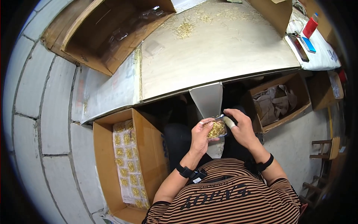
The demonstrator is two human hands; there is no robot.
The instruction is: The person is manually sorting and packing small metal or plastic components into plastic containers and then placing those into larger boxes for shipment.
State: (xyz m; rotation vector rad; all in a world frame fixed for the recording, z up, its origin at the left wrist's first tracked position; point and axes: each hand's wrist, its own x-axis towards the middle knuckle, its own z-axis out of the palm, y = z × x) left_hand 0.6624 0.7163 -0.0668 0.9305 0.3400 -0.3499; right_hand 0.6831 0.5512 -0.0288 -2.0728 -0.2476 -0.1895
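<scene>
Over my lap, a small clear plastic box holds a heap of thin gold-coloured metal pieces. My left hand is closed around its left side, thumb over the near rim and fingers partly hidden underneath. At the box's far right corner, my right hand bends its fingers over the edge; a pale covering wraps its thumb. On the left stands an open cardboard carton, where several similar clear boxes filled with gold pieces sit in rows.
Loose gold pieces lie piled on the pale worktable. A cardboard box with clear empty cases rests at its far left. Crumpled paper fills another carton at right. A red bottle stands far right, above wooden stools.
</scene>
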